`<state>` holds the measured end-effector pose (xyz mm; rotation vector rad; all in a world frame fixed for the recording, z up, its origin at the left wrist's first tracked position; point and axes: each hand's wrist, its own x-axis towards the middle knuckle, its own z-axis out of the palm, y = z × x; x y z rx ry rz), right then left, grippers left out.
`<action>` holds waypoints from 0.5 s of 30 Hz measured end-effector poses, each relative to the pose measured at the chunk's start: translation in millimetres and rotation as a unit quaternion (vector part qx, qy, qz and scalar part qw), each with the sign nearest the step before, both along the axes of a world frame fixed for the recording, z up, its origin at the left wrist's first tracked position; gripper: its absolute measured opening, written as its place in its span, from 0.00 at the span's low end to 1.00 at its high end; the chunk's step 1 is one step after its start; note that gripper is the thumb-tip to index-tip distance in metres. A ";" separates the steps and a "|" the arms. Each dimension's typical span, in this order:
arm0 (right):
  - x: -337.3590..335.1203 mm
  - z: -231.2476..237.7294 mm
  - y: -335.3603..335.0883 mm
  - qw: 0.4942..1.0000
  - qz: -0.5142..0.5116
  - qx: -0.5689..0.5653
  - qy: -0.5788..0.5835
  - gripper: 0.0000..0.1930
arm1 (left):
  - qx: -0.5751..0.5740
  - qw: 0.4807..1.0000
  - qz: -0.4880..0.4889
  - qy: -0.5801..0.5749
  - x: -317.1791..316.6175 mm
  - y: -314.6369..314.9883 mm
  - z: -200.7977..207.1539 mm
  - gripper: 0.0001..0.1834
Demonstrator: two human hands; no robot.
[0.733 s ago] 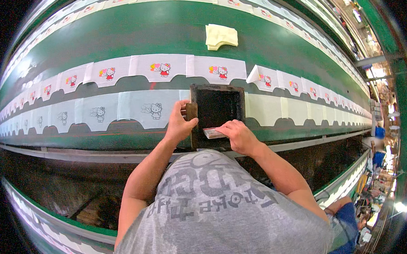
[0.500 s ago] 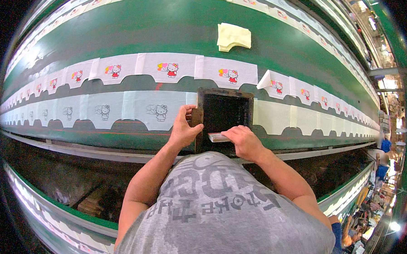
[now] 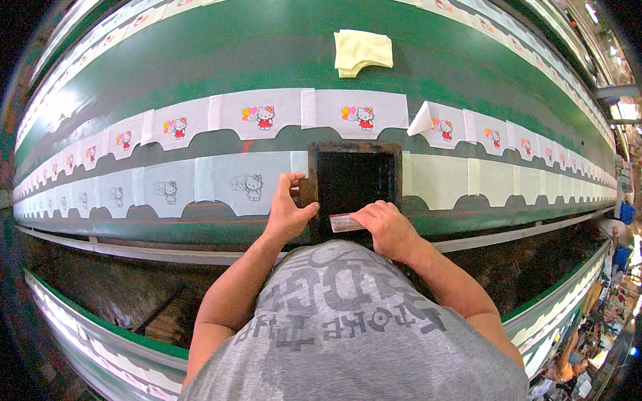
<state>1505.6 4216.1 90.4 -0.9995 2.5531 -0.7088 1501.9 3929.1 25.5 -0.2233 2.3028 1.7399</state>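
A dark screen-printing frame (image 3: 396,176) lies over the nearer row of cloth pieces, right in front of my body. My left hand (image 3: 290,212) grips its left rail, fingers at the outer edge and thumb toward the inside. In my right hand (image 3: 386,228) is a flat, pale squeegee (image 3: 344,223), pinched at its right end over the near part of the frame's black mesh. Left of the frame, pale blue cloth pieces (image 3: 225,189) carry a dark outline of a cartoon cat with balloons. To its right run plain pale yellow pieces (image 3: 440,180).
Behind the frame, a row of white cloth pieces (image 3: 303,114) bears coloured cat prints; one piece has a folded corner (image 3: 421,120). A folded yellow cloth stack (image 3: 363,53) sits farther back on the long green table (image 3: 270,48). Another table (image 3: 115,328) stands behind me; a person (image 3: 566,369) is at far right.
The squeegee has tilted in my right hand, so more of its flat face shows. My left hand stays on the frame's left rail. The whole view has shifted slightly.
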 end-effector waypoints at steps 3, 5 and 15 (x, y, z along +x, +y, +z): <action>1.9 -1.1 0.8 1.000 -0.001 -0.001 0.008 0.25 | -0.006 1.000 -0.002 0.009 0.2 1.1 -3.9 0.40; 3.2 -0.7 1.1 1.000 -0.003 0.002 0.009 0.24 | -0.018 1.000 -0.007 0.025 -0.2 1.0 -4.7 0.40; 14.9 -4.7 -0.5 0.999 -0.022 0.000 0.031 0.23 | 0.041 0.999 0.015 -0.033 0.3 0.6 -4.0 0.42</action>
